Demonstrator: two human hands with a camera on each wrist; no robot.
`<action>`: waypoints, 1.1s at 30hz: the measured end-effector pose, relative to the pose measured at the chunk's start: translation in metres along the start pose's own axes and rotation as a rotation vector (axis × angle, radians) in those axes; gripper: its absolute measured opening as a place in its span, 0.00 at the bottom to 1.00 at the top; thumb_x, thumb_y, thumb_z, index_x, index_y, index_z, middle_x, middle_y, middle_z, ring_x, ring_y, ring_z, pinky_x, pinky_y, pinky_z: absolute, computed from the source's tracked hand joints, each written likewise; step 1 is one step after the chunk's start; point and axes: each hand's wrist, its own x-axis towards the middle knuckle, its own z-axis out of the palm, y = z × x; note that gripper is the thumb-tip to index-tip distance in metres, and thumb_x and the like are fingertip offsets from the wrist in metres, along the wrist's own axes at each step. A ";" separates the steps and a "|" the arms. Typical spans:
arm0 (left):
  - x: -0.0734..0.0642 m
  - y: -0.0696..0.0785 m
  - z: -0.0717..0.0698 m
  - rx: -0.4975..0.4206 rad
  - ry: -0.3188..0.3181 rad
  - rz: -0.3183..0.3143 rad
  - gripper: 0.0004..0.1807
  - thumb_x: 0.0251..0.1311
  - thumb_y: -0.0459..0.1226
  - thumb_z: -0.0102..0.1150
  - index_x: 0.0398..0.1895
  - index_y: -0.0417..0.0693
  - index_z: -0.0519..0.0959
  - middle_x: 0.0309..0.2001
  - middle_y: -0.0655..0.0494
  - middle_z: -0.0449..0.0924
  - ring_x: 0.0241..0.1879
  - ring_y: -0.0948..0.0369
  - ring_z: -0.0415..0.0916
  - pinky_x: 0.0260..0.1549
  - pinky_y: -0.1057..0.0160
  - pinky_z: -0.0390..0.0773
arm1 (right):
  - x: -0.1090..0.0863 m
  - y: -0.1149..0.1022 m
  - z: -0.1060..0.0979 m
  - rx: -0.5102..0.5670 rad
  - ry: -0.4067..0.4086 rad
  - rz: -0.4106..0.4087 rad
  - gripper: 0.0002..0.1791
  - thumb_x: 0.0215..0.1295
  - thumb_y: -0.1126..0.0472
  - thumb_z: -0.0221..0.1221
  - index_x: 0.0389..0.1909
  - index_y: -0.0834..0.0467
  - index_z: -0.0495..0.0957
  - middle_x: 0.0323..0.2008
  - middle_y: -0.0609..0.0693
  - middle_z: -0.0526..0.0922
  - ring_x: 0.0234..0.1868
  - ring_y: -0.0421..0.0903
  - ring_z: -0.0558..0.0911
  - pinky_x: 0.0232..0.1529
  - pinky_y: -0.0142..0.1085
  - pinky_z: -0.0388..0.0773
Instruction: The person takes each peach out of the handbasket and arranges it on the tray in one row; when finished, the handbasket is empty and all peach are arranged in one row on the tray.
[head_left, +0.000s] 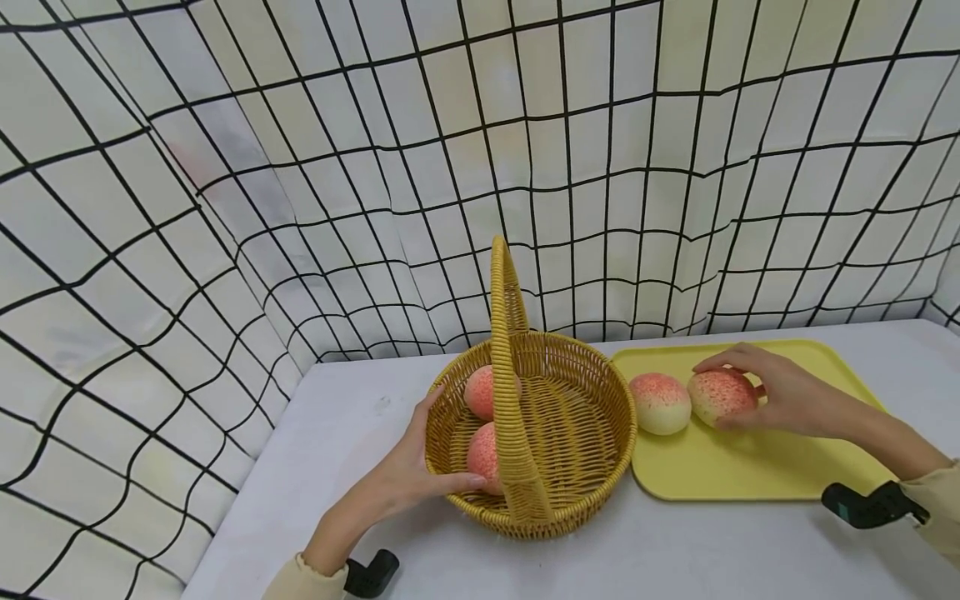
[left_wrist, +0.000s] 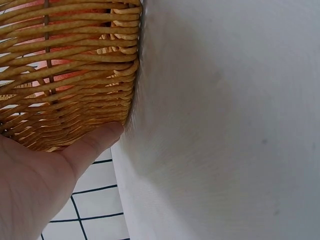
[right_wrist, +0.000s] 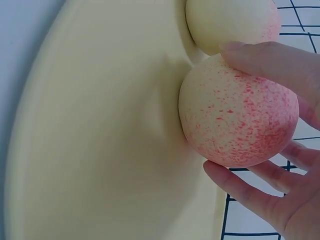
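My right hand (head_left: 787,392) grips a speckled pink-and-cream peach (right_wrist: 237,112) on the yellow tray (head_left: 795,467), with thumb and fingers around it. A second peach (head_left: 660,403), pink on top and pale below, sits just left of the held one. My left hand (head_left: 405,471) holds the left side of a woven wicker basket (head_left: 600,496). Its thumb lies over the rim. In the left wrist view, a finger (left_wrist: 95,145) lies against the basket's outer wall. Two pink peaches, one farther back (head_left: 482,392) and one nearer (head_left: 483,454), lie inside the basket, partly behind its handle (head_left: 504,350).
A white-covered table (head_left: 360,417) bears the basket and tray, which stand side by side. White cloth with a black grid net (head_left: 465,167) rises behind the table and along its left. A black device (head_left: 870,504) is at the right wrist, another (head_left: 372,573) at the left.
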 end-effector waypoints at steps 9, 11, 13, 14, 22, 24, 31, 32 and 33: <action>0.002 0.002 0.002 -0.011 -0.007 0.005 0.71 0.52 0.48 0.82 0.85 0.53 0.35 0.82 0.37 0.45 0.78 0.40 0.54 0.72 0.39 0.62 | 0.003 -0.011 -0.012 -0.038 0.033 -0.077 0.33 0.51 0.60 0.81 0.59 0.52 0.81 0.55 0.47 0.80 0.51 0.31 0.77 0.42 0.37 0.84; 0.002 0.002 0.002 -0.002 0.000 0.000 0.71 0.51 0.49 0.83 0.85 0.54 0.36 0.82 0.38 0.45 0.78 0.40 0.54 0.72 0.38 0.62 | 0.010 -0.026 -0.017 -0.065 0.061 -0.114 0.32 0.53 0.61 0.80 0.59 0.49 0.81 0.55 0.43 0.80 0.53 0.32 0.77 0.47 0.38 0.83; 0.001 0.002 0.001 0.007 0.009 -0.005 0.71 0.51 0.49 0.83 0.85 0.54 0.36 0.82 0.38 0.45 0.78 0.40 0.53 0.72 0.38 0.61 | 0.020 -0.047 -0.019 -0.074 0.093 -0.164 0.31 0.54 0.63 0.79 0.59 0.48 0.81 0.55 0.41 0.79 0.55 0.33 0.76 0.50 0.37 0.82; 0.000 0.002 0.001 0.008 0.014 -0.004 0.71 0.51 0.49 0.83 0.85 0.54 0.37 0.82 0.39 0.45 0.78 0.40 0.54 0.72 0.38 0.62 | 0.027 -0.059 -0.018 -0.060 0.104 -0.196 0.30 0.55 0.64 0.79 0.59 0.48 0.81 0.55 0.41 0.79 0.55 0.34 0.76 0.51 0.36 0.81; -0.001 0.002 0.000 0.011 0.015 0.004 0.71 0.51 0.47 0.83 0.85 0.53 0.36 0.83 0.38 0.43 0.78 0.39 0.53 0.72 0.37 0.61 | 0.064 -0.149 0.018 0.160 0.068 -0.343 0.26 0.63 0.66 0.73 0.61 0.51 0.79 0.59 0.44 0.79 0.61 0.42 0.76 0.59 0.38 0.79; 0.000 0.002 0.000 0.016 0.016 0.002 0.71 0.52 0.48 0.83 0.85 0.53 0.36 0.83 0.38 0.42 0.79 0.39 0.52 0.72 0.36 0.60 | 0.070 -0.163 0.033 0.220 0.039 -0.354 0.26 0.63 0.65 0.73 0.61 0.52 0.79 0.59 0.46 0.79 0.62 0.45 0.76 0.61 0.40 0.78; 0.000 0.002 0.002 0.006 0.013 0.006 0.72 0.51 0.49 0.83 0.85 0.52 0.36 0.82 0.39 0.46 0.77 0.42 0.56 0.72 0.39 0.63 | 0.088 -0.181 0.087 0.341 -0.085 -0.338 0.25 0.64 0.65 0.72 0.61 0.56 0.79 0.60 0.48 0.78 0.62 0.46 0.76 0.65 0.45 0.76; -0.001 0.002 0.001 0.010 0.017 -0.001 0.72 0.51 0.49 0.83 0.85 0.53 0.36 0.82 0.39 0.46 0.77 0.42 0.56 0.72 0.39 0.62 | 0.090 -0.182 0.093 0.357 -0.107 -0.335 0.24 0.64 0.64 0.73 0.60 0.56 0.80 0.60 0.49 0.78 0.62 0.47 0.76 0.65 0.46 0.76; -0.002 0.002 0.001 0.015 0.021 -0.007 0.72 0.51 0.50 0.83 0.85 0.53 0.36 0.82 0.39 0.45 0.78 0.42 0.55 0.72 0.39 0.61 | 0.092 -0.183 0.099 0.372 -0.130 -0.334 0.24 0.64 0.62 0.74 0.60 0.55 0.80 0.60 0.49 0.78 0.62 0.47 0.76 0.65 0.45 0.75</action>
